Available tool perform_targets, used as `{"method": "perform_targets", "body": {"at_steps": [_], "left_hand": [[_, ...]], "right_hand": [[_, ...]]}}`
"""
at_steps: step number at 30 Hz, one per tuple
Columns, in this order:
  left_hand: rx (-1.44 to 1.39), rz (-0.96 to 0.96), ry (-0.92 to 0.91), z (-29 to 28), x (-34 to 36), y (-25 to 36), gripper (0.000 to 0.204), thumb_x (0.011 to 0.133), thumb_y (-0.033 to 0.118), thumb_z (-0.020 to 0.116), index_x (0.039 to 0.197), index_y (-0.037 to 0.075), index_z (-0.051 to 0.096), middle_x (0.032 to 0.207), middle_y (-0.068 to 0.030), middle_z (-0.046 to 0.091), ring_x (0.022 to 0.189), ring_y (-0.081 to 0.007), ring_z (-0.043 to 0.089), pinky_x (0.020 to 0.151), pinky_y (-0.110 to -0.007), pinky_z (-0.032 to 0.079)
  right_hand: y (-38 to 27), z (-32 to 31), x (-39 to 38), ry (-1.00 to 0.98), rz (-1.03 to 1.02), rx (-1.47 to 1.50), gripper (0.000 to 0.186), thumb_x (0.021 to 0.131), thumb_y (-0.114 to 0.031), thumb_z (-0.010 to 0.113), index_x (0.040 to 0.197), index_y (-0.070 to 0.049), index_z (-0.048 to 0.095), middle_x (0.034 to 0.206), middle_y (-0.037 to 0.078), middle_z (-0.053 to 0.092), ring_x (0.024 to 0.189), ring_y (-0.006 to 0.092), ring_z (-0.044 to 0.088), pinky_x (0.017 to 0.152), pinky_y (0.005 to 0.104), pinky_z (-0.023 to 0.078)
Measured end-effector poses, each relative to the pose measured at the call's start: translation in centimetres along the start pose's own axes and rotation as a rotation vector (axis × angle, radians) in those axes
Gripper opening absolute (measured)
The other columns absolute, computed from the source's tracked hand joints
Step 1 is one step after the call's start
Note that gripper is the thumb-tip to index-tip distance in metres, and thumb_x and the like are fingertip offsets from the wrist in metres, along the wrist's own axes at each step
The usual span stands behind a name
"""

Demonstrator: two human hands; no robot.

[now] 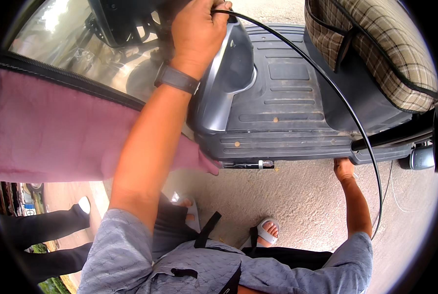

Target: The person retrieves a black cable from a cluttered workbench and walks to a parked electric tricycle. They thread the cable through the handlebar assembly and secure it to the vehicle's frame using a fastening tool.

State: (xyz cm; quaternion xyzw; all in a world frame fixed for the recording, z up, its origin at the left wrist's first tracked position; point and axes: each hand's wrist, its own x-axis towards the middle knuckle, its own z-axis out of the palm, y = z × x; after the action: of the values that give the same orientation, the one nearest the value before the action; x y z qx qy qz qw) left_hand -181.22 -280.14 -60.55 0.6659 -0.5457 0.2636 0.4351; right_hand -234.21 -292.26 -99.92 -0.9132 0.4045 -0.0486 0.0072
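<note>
My left hand [199,36] is closed on a long black cable [287,40] at the top of the grey plastic front housing [219,93] of a vehicle. The cable arcs down past the right side of the floorboard and drops beside my right forearm. My right hand [344,167] reaches to the underside of the ridged grey floorboard's edge [282,139], near a black tube [393,137]; its fingertips are hidden there, so I cannot tell what they hold. Thin wires hang just right of it.
A plaid-covered seat [376,54] rises at the right. A pink panel with a zipped clear window [57,127] hangs at the left. Another person's dark-trousered legs [52,220] are at the lower left. My sandalled feet [268,230] stand on concrete below the floorboard.
</note>
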Motion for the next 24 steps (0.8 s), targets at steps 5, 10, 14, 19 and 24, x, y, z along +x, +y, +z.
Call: {"method": "perform_targets", "body": {"at_steps": [5,10,14,19,24], "left_hand": [[-0.083,0.061,-0.002,-0.3,-0.1,0.7,0.020,0.092,0.024,0.075,0.092,0.005,0.069,0.081,-0.0089,0.070,0.072,-0.0235,0.068,0.067,-0.033,0.053],[-0.099,0.102,0.048,-0.6,0.1,0.6,0.033,0.092,0.029,0.076,0.108,0.003,0.064,0.090,-0.0074,0.072,0.082,-0.0224,0.070,0.078,-0.033,0.056],[-0.147,0.063,0.180,-0.1,0.6,0.5,0.026,0.095,0.024,0.073,0.105,0.003,0.064,0.089,-0.0082,0.071,0.082,-0.0210,0.070,0.077,-0.032,0.055],[-0.320,0.208,0.119,-1.9,3.5,6.9,0.017,0.092,0.020,0.073,0.097,0.006,0.065,0.083,-0.0087,0.069,0.076,-0.0239,0.070,0.068,-0.034,0.054],[-0.209,0.705,-0.141,-4.5,5.8,15.3,0.022,0.087,0.028,0.074,0.091,0.009,0.063,0.084,-0.0112,0.065,0.076,-0.0354,0.065,0.063,-0.043,0.053]], "right_hand": [[3.8,-3.1,-8.2,-0.200,0.202,-0.009,0.014,0.099,-0.027,0.058,0.103,-0.015,0.065,0.088,0.017,0.072,0.080,0.0414,0.069,0.069,0.0529,0.054],[5.2,-4.7,-17.1,-0.309,0.372,0.012,0.016,0.098,-0.025,0.058,0.103,-0.012,0.067,0.089,0.022,0.071,0.084,0.0446,0.069,0.073,0.0536,0.054],[4.9,-3.2,-20.8,-0.296,0.419,-0.019,0.014,0.097,-0.024,0.060,0.101,-0.013,0.067,0.088,0.021,0.071,0.083,0.0433,0.069,0.071,0.0540,0.054],[3.9,-3.5,-22.2,-0.291,0.455,0.004,0.015,0.096,-0.023,0.059,0.101,-0.011,0.067,0.090,0.022,0.071,0.085,0.0444,0.069,0.072,0.0545,0.054],[3.3,-3.9,-23.3,-0.238,0.439,0.041,0.015,0.096,-0.021,0.058,0.102,-0.010,0.068,0.086,0.023,0.070,0.083,0.0453,0.069,0.070,0.0558,0.053]]}}
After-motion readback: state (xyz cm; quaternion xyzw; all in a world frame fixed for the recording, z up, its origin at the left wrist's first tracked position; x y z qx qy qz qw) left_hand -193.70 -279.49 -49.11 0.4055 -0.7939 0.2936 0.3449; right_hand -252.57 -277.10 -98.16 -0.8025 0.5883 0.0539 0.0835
